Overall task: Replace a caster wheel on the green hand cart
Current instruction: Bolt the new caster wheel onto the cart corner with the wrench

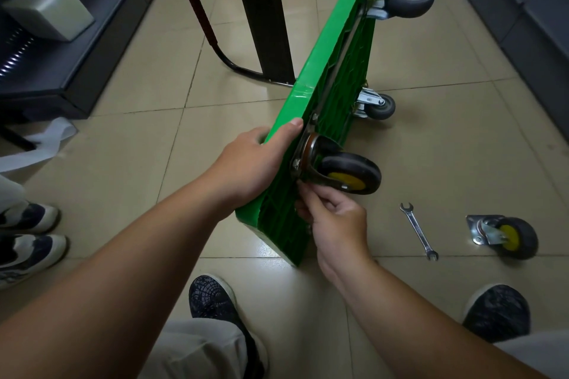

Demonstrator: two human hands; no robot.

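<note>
The left hand (255,163) grips the green cart (324,52) while the right hand (334,224) pinches the mounted caster (348,172) at its base, probably threading a nut; the wrench (418,230) seems needed next.

Glossy green plastic cart deck (320,64), shiny metal wrench (418,231)

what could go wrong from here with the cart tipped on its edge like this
The green cart stands on its edge, held by the left hand; if that grip slips, it could drop toward the shoe below.
The right hand works with its fingertips at the mounted caster, at its plate, so a swivelling fork might pinch them.
The wrench and the loose caster lie on the floor nearby, easy to tread on.
</note>
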